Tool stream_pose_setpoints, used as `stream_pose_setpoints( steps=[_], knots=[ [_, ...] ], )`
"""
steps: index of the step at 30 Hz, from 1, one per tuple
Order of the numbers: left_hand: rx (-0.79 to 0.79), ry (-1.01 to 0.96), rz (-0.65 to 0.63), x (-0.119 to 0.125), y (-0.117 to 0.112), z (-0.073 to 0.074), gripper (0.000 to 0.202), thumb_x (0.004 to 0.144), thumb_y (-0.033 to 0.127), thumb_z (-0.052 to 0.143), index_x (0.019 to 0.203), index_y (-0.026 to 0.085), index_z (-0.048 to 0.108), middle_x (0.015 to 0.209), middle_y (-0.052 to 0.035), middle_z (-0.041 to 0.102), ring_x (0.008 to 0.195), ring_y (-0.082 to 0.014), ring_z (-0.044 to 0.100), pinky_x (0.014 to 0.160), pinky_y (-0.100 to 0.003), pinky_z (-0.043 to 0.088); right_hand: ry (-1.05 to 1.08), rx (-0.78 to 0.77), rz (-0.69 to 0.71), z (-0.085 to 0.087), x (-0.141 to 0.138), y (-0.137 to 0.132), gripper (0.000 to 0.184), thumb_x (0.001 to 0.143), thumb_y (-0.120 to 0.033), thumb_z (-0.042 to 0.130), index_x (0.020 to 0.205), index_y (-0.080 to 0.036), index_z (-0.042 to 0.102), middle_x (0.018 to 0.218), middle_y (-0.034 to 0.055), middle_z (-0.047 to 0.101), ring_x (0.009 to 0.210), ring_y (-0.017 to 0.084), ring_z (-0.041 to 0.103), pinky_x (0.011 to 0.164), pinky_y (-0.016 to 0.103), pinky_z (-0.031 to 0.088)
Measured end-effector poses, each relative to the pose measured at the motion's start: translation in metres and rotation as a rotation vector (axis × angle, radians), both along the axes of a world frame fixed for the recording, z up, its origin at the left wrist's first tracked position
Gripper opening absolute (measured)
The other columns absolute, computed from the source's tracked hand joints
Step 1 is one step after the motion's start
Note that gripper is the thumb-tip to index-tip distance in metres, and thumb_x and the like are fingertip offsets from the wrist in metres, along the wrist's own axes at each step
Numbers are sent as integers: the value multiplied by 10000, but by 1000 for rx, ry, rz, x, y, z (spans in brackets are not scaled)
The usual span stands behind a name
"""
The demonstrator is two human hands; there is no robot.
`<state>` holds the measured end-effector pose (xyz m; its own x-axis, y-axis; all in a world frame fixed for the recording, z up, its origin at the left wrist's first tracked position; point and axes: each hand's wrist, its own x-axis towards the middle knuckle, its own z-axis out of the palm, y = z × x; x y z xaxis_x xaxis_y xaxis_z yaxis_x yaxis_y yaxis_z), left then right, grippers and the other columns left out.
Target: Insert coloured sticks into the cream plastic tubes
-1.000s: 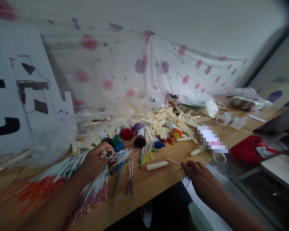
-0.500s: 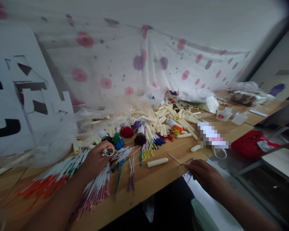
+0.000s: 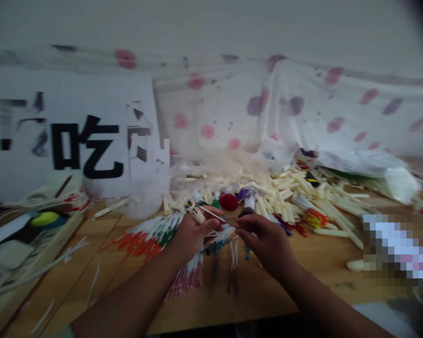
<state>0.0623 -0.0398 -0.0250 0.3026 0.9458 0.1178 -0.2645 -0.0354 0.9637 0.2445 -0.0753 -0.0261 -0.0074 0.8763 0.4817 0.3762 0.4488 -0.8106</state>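
In the head view, my left hand (image 3: 190, 237) is closed around a short cream tube (image 3: 197, 215). Small coloured bits show in the tube's upper end. My right hand (image 3: 266, 241) pinches a thin white stick (image 3: 214, 215) that slants up to the left, its far end by the tube's mouth. Whether the stick is inside the tube I cannot tell. Under and beside my hands lie white sticks with orange-red ends (image 3: 137, 244), pink-tipped sticks (image 3: 186, 284) and a few purple-tipped sticks (image 3: 233, 267).
Behind my hands are a dark red bundle (image 3: 229, 202) and a heap of cream tubes (image 3: 285, 190). Orange-tipped sticks (image 3: 316, 218) lie to the right. A white board with cut-out characters (image 3: 141, 89) stands at the back left. A tray edge (image 3: 38, 267) runs along the left.
My right hand has come in from the right with the stick, up to the tube in my left hand. The camera has turned left, bringing more of the board into view.
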Motion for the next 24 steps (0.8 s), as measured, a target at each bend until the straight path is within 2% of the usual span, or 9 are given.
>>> stream_pose_setpoints(
  steps=[4,6,8,13,16,21,24],
  knots=[
    [0,-265,139,-5,6,4,236,634,299,776,691,132,620,616,-9,641,563,-100,593,559,-202,470,36,37,260,13,-35,34,149,704,-255,686,833,-183,672,765,32,700,676,134,655,629,258,546],
    [-8,-321,203,-11,10,8,243,633,295,780,675,131,605,605,-8,645,528,-93,584,529,-195,469,134,-19,410,16,-42,47,194,680,-235,705,868,-190,679,781,26,708,711,136,668,664,265,559],
    [-24,-340,229,-15,13,10,259,629,302,784,680,132,596,608,-10,652,509,-92,583,511,-196,471,240,-66,499,13,-45,57,221,665,-214,719,884,-204,688,783,14,711,727,131,673,677,262,564],
    [-46,-326,201,-15,14,8,270,644,316,775,671,125,587,612,-22,652,491,-98,579,484,-203,460,301,-20,457,0,-45,64,151,678,-183,714,824,-225,714,756,2,705,705,112,659,659,243,557],
    [-46,-339,169,-10,13,7,280,629,320,787,654,122,590,619,-21,634,527,-98,569,517,-212,459,310,18,438,-2,-42,63,153,681,-180,714,819,-245,716,748,-3,698,695,113,652,640,248,554],
    [-53,-432,117,-6,10,8,284,600,302,810,635,130,587,638,18,556,571,-66,513,543,-179,418,205,197,405,0,-40,55,180,701,-157,694,832,-277,721,807,4,697,766,136,646,683,291,552],
    [-63,-422,101,-5,10,4,301,594,321,812,649,134,582,641,19,545,576,-67,508,549,-179,417,168,319,309,-1,-45,45,182,750,-143,647,867,-270,706,809,13,688,769,147,639,668,305,545]
  ],
)
